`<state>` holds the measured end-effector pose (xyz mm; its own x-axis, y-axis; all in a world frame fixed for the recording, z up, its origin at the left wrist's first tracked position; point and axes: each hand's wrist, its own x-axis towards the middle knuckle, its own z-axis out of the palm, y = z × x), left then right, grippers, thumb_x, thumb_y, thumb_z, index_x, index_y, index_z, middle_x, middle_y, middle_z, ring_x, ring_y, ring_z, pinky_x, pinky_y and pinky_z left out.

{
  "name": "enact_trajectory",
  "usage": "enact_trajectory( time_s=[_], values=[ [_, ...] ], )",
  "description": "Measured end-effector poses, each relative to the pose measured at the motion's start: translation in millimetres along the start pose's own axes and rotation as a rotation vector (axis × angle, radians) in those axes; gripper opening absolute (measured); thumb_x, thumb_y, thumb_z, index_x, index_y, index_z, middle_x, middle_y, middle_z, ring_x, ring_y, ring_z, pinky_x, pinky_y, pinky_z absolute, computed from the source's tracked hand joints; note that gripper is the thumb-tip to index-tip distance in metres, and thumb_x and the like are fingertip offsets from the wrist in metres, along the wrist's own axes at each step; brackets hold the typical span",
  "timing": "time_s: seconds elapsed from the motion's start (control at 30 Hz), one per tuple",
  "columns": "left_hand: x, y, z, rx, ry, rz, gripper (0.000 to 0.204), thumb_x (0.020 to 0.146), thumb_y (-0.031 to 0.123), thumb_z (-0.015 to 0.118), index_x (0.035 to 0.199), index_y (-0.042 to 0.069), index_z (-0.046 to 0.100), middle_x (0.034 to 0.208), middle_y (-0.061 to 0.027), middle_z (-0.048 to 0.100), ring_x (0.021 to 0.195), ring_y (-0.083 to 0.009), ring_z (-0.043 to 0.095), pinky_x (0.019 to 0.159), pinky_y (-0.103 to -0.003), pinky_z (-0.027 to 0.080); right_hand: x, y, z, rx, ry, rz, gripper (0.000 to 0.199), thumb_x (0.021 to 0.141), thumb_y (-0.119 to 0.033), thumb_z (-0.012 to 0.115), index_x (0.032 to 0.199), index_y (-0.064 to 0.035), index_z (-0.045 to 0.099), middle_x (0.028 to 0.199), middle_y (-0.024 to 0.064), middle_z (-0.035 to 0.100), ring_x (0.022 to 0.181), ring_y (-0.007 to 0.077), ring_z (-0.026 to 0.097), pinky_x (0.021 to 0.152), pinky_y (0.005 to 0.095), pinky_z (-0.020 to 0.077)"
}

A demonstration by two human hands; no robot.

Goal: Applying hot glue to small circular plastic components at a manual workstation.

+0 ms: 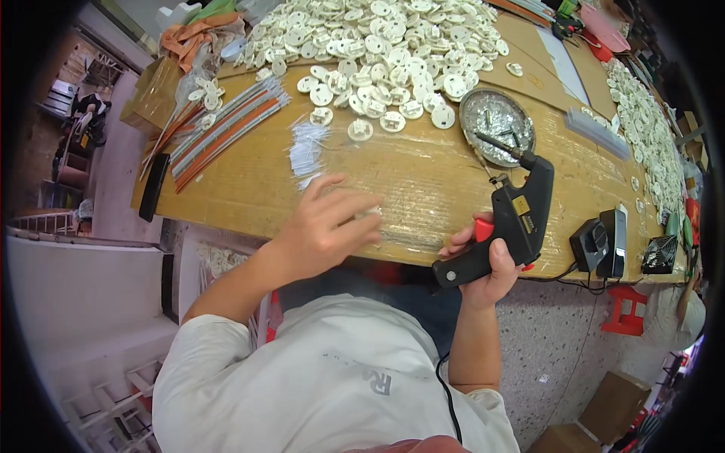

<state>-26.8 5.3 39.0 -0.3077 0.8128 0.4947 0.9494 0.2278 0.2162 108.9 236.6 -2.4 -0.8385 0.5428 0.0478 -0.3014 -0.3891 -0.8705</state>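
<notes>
My right hand (492,281) is wrapped round the grip of a black soldering gun (532,200) with a red trigger. The gun's thin metal tip reaches over a round metal dish (483,106), silvery inside, with small dark pieces in it. Over the table's near edge, my left hand (328,226) hovers with its fingers apart, and I make out nothing held in it. Just beyond its fingertips lies a bundle of short thin white wires (308,149). A large heap of round white plastic parts (377,45) spreads behind.
Long orange and grey strips (226,124) lie at the left, near a black bar (154,187). A second heap of white discs (642,128) covers the far right. Black chargers (593,243) and a small fan (659,255) stand at the right edge, with cables below. A red stool (625,309) is beneath.
</notes>
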Motion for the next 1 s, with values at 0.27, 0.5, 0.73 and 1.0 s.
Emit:
enact_trajectory(
  time_s=[0.27, 0.5, 0.73, 1.0],
  values=[
    [-21, 9, 1, -0.154, 0.149, -0.334, 0.042, 0.077, 0.014, 0.086, 0.115, 0.004, 0.071, 0.122, -0.0109, 0.071, 0.110, -0.0268, 0.066, 0.102, -0.048, 0.041, 2, 3, -4, -0.014, -0.049, -0.030, 0.055, 0.098, -0.038, 0.046, 0.128, 0.0077, 0.053, 0.086, 0.0183, 0.065, 0.070, 0.0213, 0.068, 0.065, 0.0369, 0.0631],
    [-17, 17, 8, -0.014, 0.137, -0.359, 0.037, 0.075, 0.020, 0.088, 0.106, 0.007, 0.072, 0.106, -0.0038, 0.069, 0.098, -0.0225, 0.062, 0.095, -0.042, 0.034, 1, 4, -3, -0.024, -0.057, -0.041, 0.055, 0.099, -0.036, 0.043, 0.128, 0.0094, 0.052, 0.086, 0.0191, 0.064, 0.070, 0.0218, 0.067, 0.066, 0.0382, 0.0634],
    [-12, 17, 16, 0.030, 0.158, -0.317, 0.027, 0.078, 0.017, 0.085, 0.099, 0.010, 0.072, 0.096, 0.0005, 0.068, 0.090, -0.0191, 0.063, 0.092, -0.042, 0.033, 0, 4, -6, -0.015, -0.068, -0.039, 0.055, 0.100, -0.037, 0.043, 0.129, 0.0100, 0.051, 0.088, 0.0197, 0.064, 0.072, 0.0224, 0.068, 0.068, 0.0386, 0.0640],
    [-16, 15, 16, -0.096, 0.161, -0.344, 0.026, 0.081, 0.019, 0.081, 0.103, 0.009, 0.071, 0.103, -0.0009, 0.068, 0.099, -0.0194, 0.063, 0.096, -0.044, 0.033, -1, 6, -7, -0.009, -0.106, -0.074, 0.056, 0.101, -0.037, 0.043, 0.130, 0.0106, 0.050, 0.088, 0.0204, 0.064, 0.073, 0.0235, 0.069, 0.069, 0.0387, 0.0641]
  ],
)
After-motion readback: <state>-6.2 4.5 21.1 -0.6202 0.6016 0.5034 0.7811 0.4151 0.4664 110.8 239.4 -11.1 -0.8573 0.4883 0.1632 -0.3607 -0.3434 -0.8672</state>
